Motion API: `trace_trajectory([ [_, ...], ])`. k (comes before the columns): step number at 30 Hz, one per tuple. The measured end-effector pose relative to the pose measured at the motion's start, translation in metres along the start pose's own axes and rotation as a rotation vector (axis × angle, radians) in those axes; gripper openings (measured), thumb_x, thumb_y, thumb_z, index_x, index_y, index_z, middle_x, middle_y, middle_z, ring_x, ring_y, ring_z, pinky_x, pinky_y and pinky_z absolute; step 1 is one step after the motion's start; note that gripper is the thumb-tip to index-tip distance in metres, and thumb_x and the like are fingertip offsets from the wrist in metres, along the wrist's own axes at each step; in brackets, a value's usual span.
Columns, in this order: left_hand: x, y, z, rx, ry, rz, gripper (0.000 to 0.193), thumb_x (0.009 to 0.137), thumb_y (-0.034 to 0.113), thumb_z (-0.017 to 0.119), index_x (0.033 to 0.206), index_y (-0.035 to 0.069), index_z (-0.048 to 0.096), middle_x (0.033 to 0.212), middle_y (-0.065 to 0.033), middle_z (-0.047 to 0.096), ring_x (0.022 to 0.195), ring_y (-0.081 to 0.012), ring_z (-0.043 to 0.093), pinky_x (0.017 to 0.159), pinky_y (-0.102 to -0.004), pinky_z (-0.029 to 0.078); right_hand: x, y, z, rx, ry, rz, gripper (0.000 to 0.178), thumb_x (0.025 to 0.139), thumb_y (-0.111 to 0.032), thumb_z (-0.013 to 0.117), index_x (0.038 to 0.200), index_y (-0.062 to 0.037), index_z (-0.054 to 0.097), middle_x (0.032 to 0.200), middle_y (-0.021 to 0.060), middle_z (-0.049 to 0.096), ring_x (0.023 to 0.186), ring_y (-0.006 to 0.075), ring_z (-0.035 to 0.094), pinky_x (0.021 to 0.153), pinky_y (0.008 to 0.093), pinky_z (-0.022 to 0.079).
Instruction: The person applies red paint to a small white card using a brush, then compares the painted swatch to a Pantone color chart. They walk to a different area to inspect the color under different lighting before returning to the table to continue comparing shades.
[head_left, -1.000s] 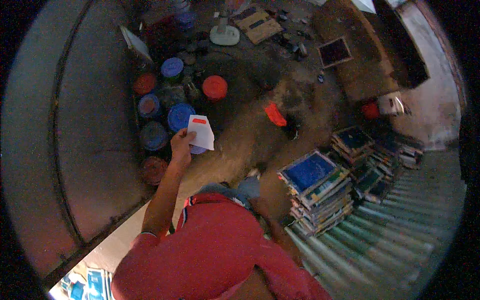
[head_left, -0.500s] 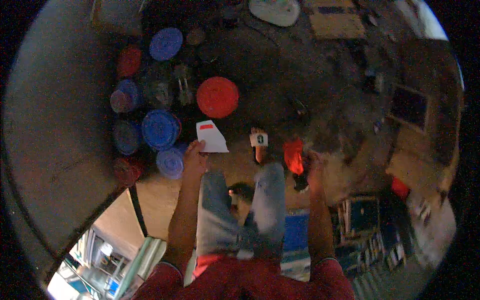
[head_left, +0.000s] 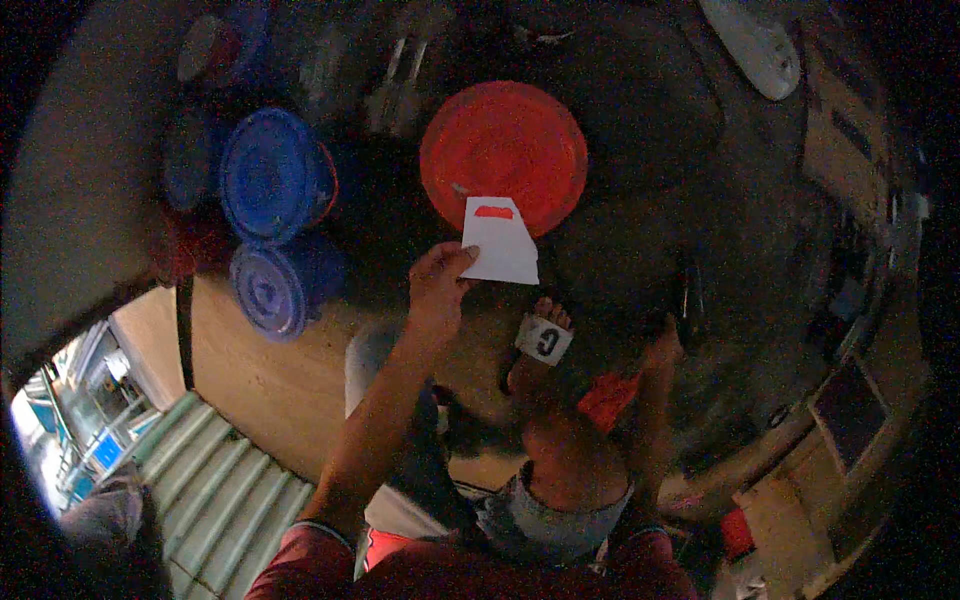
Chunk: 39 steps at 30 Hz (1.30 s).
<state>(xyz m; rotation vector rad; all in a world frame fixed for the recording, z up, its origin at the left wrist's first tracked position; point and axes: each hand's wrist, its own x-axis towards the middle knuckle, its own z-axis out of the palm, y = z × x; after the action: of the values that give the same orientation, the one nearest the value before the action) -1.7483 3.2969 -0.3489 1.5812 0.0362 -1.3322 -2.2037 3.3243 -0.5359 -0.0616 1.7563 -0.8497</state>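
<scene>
My left hand (head_left: 437, 290) is closed on the edge of a white sheet (head_left: 502, 255), thumb on top. This stiff-looking sheet has a slanted corner and a red strip near its top, and in the view it overlaps the lower part of a round red lid (head_left: 505, 150). My right hand (head_left: 662, 345) hangs low on the right, dim and blurred, so its fingers cannot be made out. Close to its wrist is a bright red thing (head_left: 608, 400), possibly cloth. Between my hands a foot (head_left: 547, 312) wears a sandal with a white strap (head_left: 545, 341).
Blue-lidded tubs (head_left: 268, 178) and a paler purple-blue one (head_left: 270, 290) stand at the left. A wooden-framed panel (head_left: 848, 412) lies at the right. Corrugated sheeting (head_left: 215, 480) is at the lower left, and a pale oval object (head_left: 755, 50) at the upper right.
The view has shifted and tilted. My left hand has carried the white sheet from beside the blue tubs to over the red lid, which now looks larger. My right hand has stayed low at the right.
</scene>
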Motion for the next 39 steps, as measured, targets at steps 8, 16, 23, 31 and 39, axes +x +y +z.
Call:
trace_trajectory([
  [8, 0.059, -0.051, -0.029, -0.035, -0.154, -0.029, 0.012, 0.083, 0.018, 0.075, 0.085, 0.011, 0.065, 0.086, 0.0000, 0.066, 0.081, -0.0125, 0.061, 0.071, -0.0296, 0.047, 0.026, 0.013, -0.022, 0.157, -0.205, -0.124, 0.040, 0.094, -0.036, 0.062, 0.124, -0.0095, 0.059, 0.093, 0.0040, 0.064, 0.076, 0.0207, 0.060, 0.069, 0.0395, 0.053],
  [16, 0.067, -0.056, -0.031, 0.048, -0.214, 0.172, 0.014, 0.086, 0.020, 0.072, 0.086, 0.007, 0.067, 0.081, 0.0003, 0.063, 0.078, -0.0107, 0.058, 0.069, -0.0285, 0.045, -0.167, -0.077, 0.021, 0.307, -0.428, -0.398, 0.025, 0.095, -0.026, 0.059, 0.113, -0.0076, 0.060, 0.089, 0.0059, 0.059, 0.085, 0.0210, 0.059, 0.083, 0.0388, 0.051],
  [23, 0.085, -0.061, -0.027, 0.178, -0.275, 0.355, 0.016, 0.086, 0.018, 0.071, 0.085, 0.003, 0.065, 0.078, -0.0008, 0.062, 0.074, -0.0099, 0.054, 0.067, -0.0273, 0.044, -0.248, -0.162, 0.067, -0.104, -0.649, -0.809, 0.027, 0.081, -0.007, 0.066, 0.108, -0.0070, 0.062, 0.097, 0.0073, 0.063, 0.092, 0.0232, 0.060, 0.089, 0.0392, 0.049],
  [31, 0.093, -0.055, -0.017, 0.166, -0.274, 0.335, 0.012, 0.086, 0.015, 0.071, 0.085, 0.005, 0.065, 0.082, -0.0014, 0.064, 0.078, -0.0109, 0.057, 0.073, -0.0285, 0.046, -0.275, -0.167, 0.137, -0.837, -0.328, -0.951, 0.029, 0.060, 0.003, 0.071, 0.087, -0.0057, 0.070, 0.089, 0.0059, 0.067, 0.083, 0.0233, 0.063, 0.081, 0.0389, 0.052],
  [39, 0.082, -0.047, -0.013, 0.128, -0.303, 0.430, 0.011, 0.086, 0.012, 0.072, 0.092, 0.006, 0.066, 0.085, -0.0012, 0.066, 0.080, -0.0103, 0.059, 0.074, -0.0279, 0.048, -0.298, -0.154, 0.163, -0.795, -0.368, -0.795, 0.036, 0.055, 0.001, 0.073, 0.091, -0.0029, 0.070, 0.093, 0.0055, 0.068, 0.086, 0.0224, 0.064, 0.079, 0.0352, 0.051],
])
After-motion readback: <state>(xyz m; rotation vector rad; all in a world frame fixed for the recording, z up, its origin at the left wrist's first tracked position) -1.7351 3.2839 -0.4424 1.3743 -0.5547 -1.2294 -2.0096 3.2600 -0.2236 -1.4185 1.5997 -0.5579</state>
